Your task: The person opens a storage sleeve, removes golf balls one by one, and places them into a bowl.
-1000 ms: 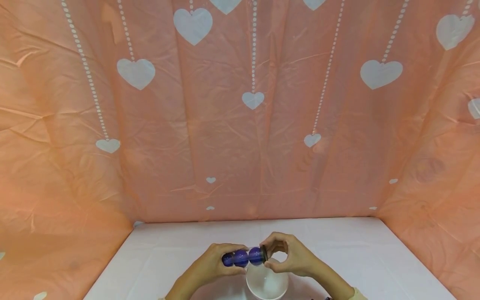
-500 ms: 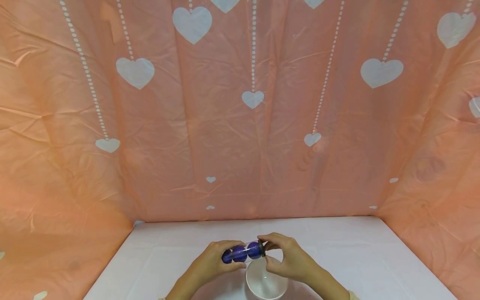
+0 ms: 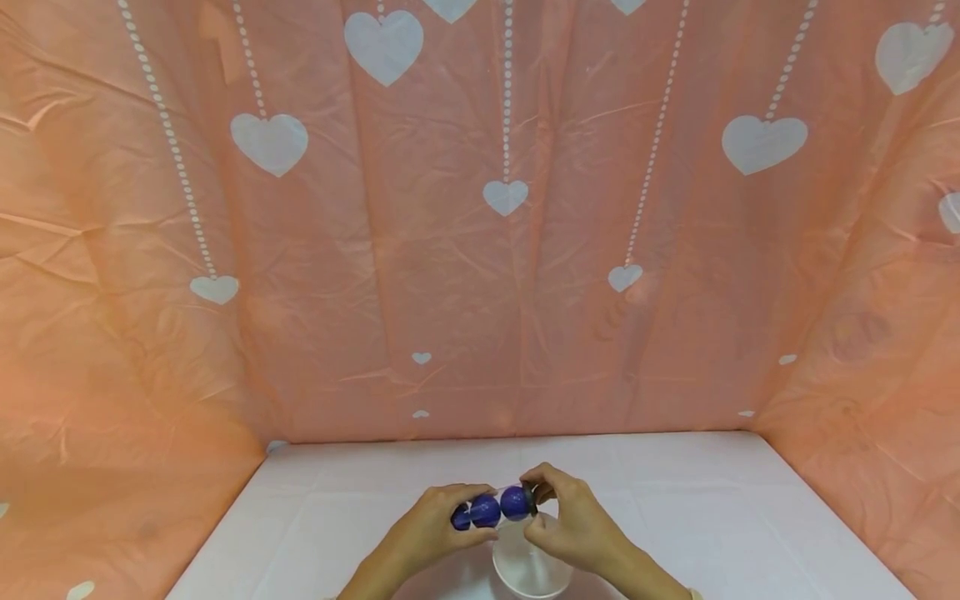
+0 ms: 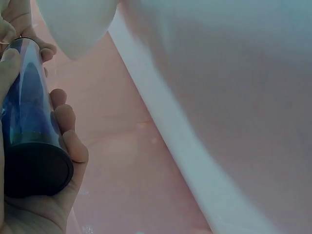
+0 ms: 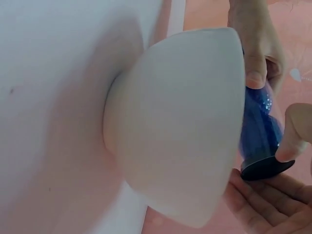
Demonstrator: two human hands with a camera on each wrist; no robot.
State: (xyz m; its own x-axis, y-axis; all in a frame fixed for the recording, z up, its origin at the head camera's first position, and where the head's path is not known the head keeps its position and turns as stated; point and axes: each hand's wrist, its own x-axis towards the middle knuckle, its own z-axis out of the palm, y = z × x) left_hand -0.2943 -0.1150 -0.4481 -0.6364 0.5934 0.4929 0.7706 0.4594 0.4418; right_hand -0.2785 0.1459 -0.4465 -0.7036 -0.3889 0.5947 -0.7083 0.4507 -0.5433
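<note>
My left hand [image 3: 429, 527] grips a clear tube [image 3: 486, 511] of blue-purple balls, held nearly level over the table with its right end slightly raised. At that end, my right hand [image 3: 572, 523] pinches the black cap [image 3: 532, 498] between thumb and fingers. In the left wrist view the tube's other end shows a wide black base [image 4: 39, 168], close to the palm, with fingers [image 4: 66, 118] wrapped round the side. Just below the tube stands a white bowl [image 5: 180, 122]. From the right wrist view, the thumb and fingers meet the cap's edge, and the cap still sits on the tube.
A white-covered table [image 3: 675, 492] lies under the hands. Behind and at both sides rises an orange-pink sheet [image 3: 450, 275] printed with white hearts. The bowl is close beneath the right hand.
Both hands and the tube rise a little, then shift slightly right. The right hand stays at the cap throughout, its fingers adjusting. Small dark items at the bottom edge have left the view.
</note>
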